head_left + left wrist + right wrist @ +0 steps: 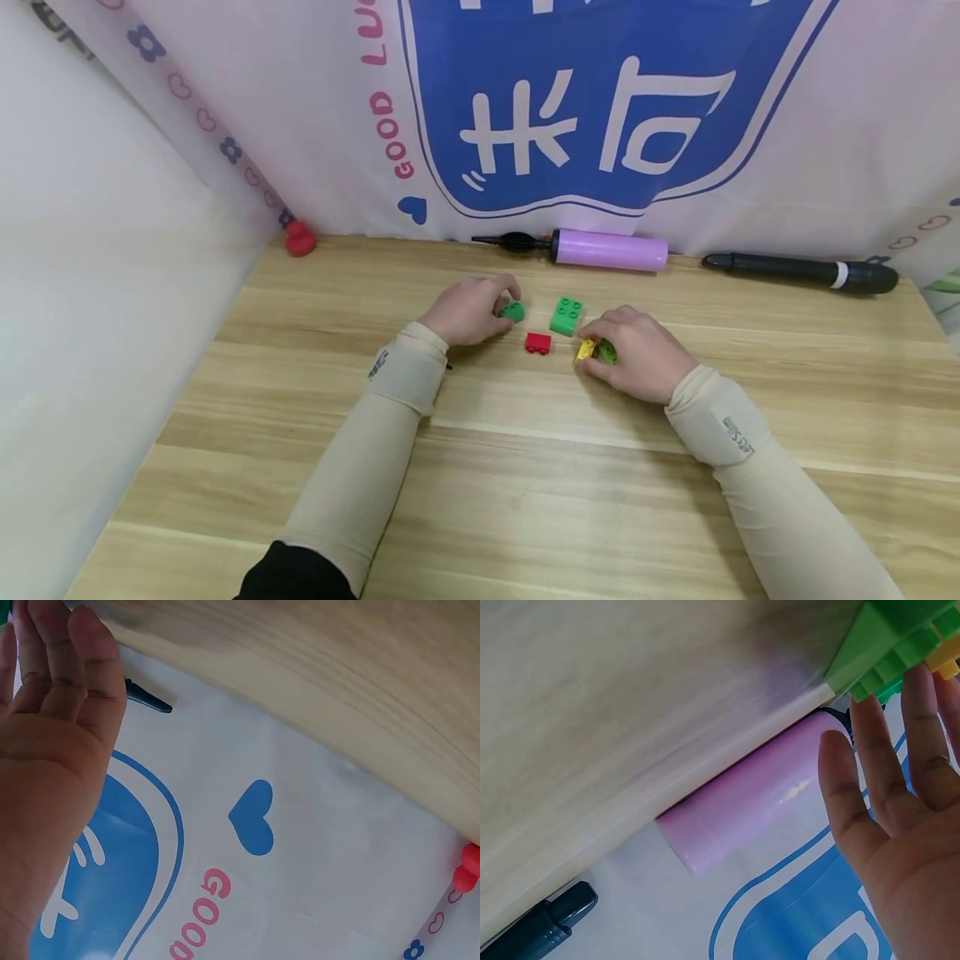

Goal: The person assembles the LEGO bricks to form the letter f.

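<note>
In the head view my left hand pinches a dark green toy brick between thumb and fingers. A corner of green shows by the fingertips in the left wrist view, mostly out of frame. My right hand holds a yellow brick between thumb and forefinger. A light green brick sits just under that hand, partly covered by it. Between the hands lie a larger green brick with studs up and a red brick on its side. The right wrist view shows green and yellow bricks close to the fingertips.
Along the back edge of the wooden table lie a purple hand pump with a black nozzle and a black microphone-like object. A small red rubber-looking object stands at the back left corner. A printed cloth hangs behind.
</note>
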### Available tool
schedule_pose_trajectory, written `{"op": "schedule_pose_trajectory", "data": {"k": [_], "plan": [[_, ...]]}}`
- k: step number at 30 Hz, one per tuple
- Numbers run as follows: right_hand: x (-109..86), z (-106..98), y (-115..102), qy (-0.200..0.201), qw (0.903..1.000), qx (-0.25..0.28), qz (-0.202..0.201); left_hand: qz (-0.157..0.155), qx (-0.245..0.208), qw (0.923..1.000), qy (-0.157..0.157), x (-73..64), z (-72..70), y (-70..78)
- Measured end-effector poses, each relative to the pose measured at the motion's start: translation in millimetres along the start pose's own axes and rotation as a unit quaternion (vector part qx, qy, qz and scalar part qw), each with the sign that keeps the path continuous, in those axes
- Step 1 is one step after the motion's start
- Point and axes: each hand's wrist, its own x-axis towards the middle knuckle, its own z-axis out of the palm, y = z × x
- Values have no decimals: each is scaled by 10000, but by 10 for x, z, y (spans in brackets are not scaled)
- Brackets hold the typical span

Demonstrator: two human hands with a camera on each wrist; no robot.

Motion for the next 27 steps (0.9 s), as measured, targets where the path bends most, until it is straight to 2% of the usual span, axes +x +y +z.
{"op": "schedule_pose_trajectory", "data": {"k": [5, 12, 22, 27], "plan": [[-9, -34, 18, -25, 9998, 60, 169, 124, 24, 9999, -67, -16, 5, -5], [-28, -124, 38, 23, 9991, 117, 398, 68, 64, 9998, -157, -3, 6, 11], [-24, -199, 66, 404, 9978, 97, 523, 104, -197, 9992, -318, 4, -6, -27], [-22, -230, 57, 516, 9959, 167, 730, 125, -199, 9991, -359, 4, -6, -20]]}}
